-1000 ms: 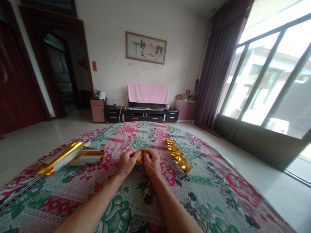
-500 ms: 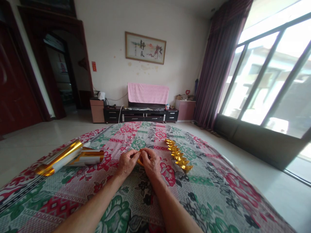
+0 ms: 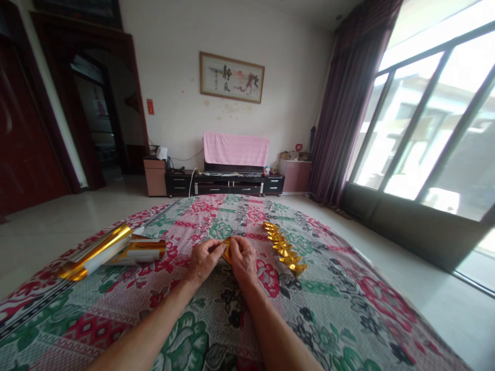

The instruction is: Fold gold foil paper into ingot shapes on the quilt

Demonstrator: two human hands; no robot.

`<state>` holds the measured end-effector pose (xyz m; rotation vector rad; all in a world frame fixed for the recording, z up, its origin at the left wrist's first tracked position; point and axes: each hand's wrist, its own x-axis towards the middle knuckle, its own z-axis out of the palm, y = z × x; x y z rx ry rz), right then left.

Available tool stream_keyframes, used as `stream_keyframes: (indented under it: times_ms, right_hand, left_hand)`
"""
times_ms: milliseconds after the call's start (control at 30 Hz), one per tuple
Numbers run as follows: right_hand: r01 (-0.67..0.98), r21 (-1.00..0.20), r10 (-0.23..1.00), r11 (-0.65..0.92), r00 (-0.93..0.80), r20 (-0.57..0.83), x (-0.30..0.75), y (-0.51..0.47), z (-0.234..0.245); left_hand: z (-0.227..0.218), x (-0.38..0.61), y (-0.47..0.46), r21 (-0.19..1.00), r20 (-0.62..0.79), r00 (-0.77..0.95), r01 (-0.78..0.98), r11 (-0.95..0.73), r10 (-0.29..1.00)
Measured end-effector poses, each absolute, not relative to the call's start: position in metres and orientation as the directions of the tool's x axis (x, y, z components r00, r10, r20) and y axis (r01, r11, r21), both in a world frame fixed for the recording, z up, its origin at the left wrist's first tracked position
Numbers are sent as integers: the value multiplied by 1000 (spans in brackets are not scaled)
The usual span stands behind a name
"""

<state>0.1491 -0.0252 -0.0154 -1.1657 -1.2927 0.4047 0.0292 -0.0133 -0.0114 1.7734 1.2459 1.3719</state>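
A small folded piece of gold foil paper [image 3: 227,250] is pinched between both hands above the patterned cloth. My left hand [image 3: 203,262] grips its left side with thumb and fingers. On the other side my right hand [image 3: 243,260] is closed on the paper and covers much of it. To the right of the hands, several folded gold paper ingots [image 3: 284,249] stand in a slanting row. Curled sheets of gold foil paper [image 3: 102,250] with white backs lie to the left, one overlapping another.
A flowered red, green and grey cloth [image 3: 178,330] covers the rounded surface under my arms. Beyond it stand a low black cabinet [image 3: 232,184] and a screen under a pink cloth [image 3: 235,148]. A purple curtain [image 3: 336,113] hangs beside the large window at right.
My fingers have shifted slightly on the gold paper, my right hand a little to the right, and more of the paper shows between them. The ingots and loose sheets stay put.
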Motion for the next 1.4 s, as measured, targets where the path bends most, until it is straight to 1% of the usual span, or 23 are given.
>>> stream_keyframes:
  times_ms: [200,433,767,1400]
  right_hand:
    - [303,-844,784,442,327,528,150,-22,-18]
    - [347,-821,757,453,336,560,150,-22,-19]
    - [337,-811,741,477,342,578,152,-20,-20]
    - [326,-802,715,501,367,595,152,-21,-19]
  left_hand:
    - [-10,30,-15,881,379,52,284,-378,924]
    - [-12,31,-13,909,349,52,223,-352,936]
    - [-12,29,-13,907,343,48,244,-344,938]
    - [-7,31,-17,941,286,16,185,-284,958]
